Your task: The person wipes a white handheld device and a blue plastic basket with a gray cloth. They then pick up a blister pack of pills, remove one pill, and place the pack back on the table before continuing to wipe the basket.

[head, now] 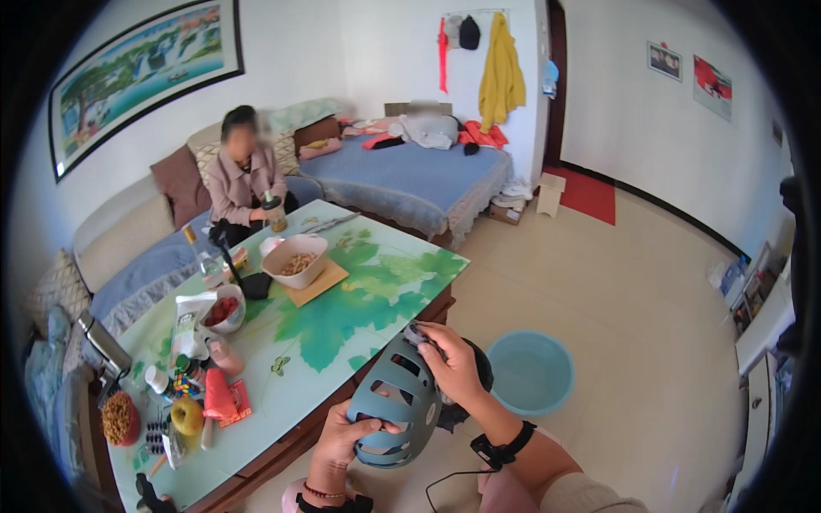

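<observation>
A blue-grey helmet [397, 401] with long vent slots is held in front of me, beside the table's near edge. My left hand [346, 429] grips its lower left rim, with fingertips showing through a vent. My right hand [452, 362] presses a bunched grey piece, apparently a cloth [414, 331], against the helmet's upper right side. My right fingers and the helmet hide part of it. A black object [480, 367], too covered to name, shows behind my right hand. A light blue plastic basin [531, 372], seemingly with water in it, stands on the floor to the right.
The glass-topped table [321, 336] bears a bowl of nuts [296, 260], a bowl of red fruit [223, 309], a steel thermos [102, 346], a yellow apple [186, 417] and a glass bottle [205, 263]. Another person [247, 173] sits on the sofa holding a jar [277, 215]. A stool [550, 193] stands farther off.
</observation>
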`<state>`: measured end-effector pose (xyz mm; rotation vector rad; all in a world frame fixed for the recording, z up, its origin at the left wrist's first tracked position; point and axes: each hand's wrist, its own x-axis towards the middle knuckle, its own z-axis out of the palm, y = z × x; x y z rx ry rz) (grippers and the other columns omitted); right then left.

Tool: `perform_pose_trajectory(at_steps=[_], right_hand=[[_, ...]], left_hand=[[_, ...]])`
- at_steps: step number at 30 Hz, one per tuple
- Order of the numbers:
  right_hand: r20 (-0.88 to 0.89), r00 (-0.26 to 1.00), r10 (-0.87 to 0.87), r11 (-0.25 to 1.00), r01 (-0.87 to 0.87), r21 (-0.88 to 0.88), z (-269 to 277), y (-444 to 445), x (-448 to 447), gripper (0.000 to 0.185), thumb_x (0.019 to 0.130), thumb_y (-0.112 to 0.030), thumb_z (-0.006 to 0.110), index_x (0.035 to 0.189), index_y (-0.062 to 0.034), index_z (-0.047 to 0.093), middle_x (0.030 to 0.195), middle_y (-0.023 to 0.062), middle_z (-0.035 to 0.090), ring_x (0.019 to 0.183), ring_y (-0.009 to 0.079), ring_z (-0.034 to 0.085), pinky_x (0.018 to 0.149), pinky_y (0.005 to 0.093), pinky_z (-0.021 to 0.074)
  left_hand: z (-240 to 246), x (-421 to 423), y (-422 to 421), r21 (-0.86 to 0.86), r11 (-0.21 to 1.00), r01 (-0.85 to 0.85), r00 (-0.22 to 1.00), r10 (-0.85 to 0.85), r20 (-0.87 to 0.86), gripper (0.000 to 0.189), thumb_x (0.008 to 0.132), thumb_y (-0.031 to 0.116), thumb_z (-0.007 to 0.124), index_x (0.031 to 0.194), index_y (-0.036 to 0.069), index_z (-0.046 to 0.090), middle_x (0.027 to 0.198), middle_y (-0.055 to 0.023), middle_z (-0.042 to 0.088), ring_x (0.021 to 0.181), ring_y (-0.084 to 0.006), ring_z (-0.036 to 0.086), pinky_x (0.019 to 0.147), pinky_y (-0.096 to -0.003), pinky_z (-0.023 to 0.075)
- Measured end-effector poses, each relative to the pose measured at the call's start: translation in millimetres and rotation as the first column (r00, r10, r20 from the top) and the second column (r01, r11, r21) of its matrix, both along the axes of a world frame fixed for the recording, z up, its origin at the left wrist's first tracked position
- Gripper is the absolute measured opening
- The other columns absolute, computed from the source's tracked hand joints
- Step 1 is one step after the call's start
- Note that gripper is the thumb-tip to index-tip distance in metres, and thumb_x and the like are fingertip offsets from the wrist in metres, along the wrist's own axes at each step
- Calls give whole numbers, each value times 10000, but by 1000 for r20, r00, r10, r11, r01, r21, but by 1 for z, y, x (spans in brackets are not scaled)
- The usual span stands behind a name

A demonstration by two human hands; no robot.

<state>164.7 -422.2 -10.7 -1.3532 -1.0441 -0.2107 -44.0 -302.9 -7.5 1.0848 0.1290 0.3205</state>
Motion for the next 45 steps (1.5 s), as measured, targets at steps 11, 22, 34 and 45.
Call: perform_pose_trajectory(at_steps=[11,22,34,45], right_hand=[[8,1000,-6,1000,6,-1,5,3,-5,274,918,-16,652,1191,16,652,1192,154,671,1060,256,663,927,332,509],[-53,998,34,999,-36,-34,-1,12,-3,269,946,-29,636,1207,35,638,1215,144,662,1077,239,649,958,319,487],[-9,1000,28,999,-28,-43,-1,12,-6,270,957,-33,622,1221,28,629,1219,149,658,1087,248,646,974,329,482],[-20,1000,0,995,-2,-104,2,2,-7,275,947,-42,621,1212,30,630,1212,156,661,1096,258,645,977,329,475]], left_hand=[[-3,-4,5,27,1000,8,1000,-8,-16,495,845,14,712,1308,-89,569,959,-182,744,915,-263,732,888,-375,561],[-2,-6,7,-9,1000,24,1000,-24,-1,473,872,28,707,1317,-69,577,932,-144,748,895,-221,724,910,-349,549],[3,-8,7,-38,999,21,1000,-20,15,478,878,40,711,1323,-65,572,940,-143,753,894,-210,727,908,-339,548],[-1,-6,7,4,1000,20,1000,-20,0,496,874,31,703,1339,-64,560,946,-147,750,904,-211,719,907,-332,544]])
